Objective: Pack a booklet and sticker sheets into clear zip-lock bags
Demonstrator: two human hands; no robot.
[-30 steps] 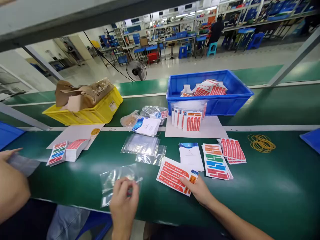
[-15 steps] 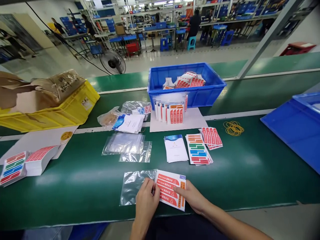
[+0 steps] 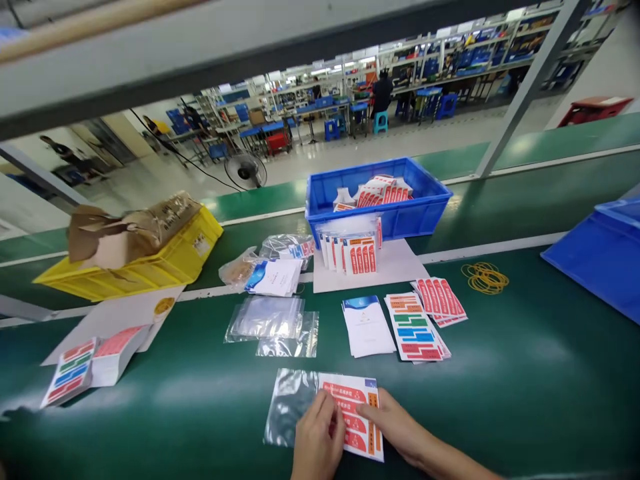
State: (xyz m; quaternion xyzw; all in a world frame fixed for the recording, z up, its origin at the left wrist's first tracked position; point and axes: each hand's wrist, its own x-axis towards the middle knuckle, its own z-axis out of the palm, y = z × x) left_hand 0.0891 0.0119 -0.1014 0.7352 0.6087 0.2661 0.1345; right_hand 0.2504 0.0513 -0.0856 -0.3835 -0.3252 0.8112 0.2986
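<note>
A clear plastic bag (image 3: 290, 408) lies flat on the green bench in front of me. My left hand (image 3: 319, 437) is closed, thumb and fingers pinched at the bag's right edge, over the left part of some sticker sheets (image 3: 353, 420). Those sheets are red and white with an orange strip. My right hand (image 3: 397, 423) grips their right side, thumb on top and fingers underneath. The sheets' left edge meets the bag's edge; how far they sit inside is hidden. Beyond the hands lie white leaflets (image 3: 367, 330), multicoloured sticker sheets (image 3: 415, 330) and red sticker sheets (image 3: 441, 300).
More clear bags (image 3: 267, 320) lie at centre left. Filled bags (image 3: 350, 250) stand against a blue bin (image 3: 380, 217). Rubber bands (image 3: 485, 278) lie at right, near another blue bin (image 3: 600, 247). A yellow crate (image 3: 135, 273) and sticker stacks (image 3: 117, 357) are at left.
The camera view has tilted, so the bench sits lower and an overhead beam shows. The sheets have shifted slightly left relative to my left hand, which now covers more of them.
</note>
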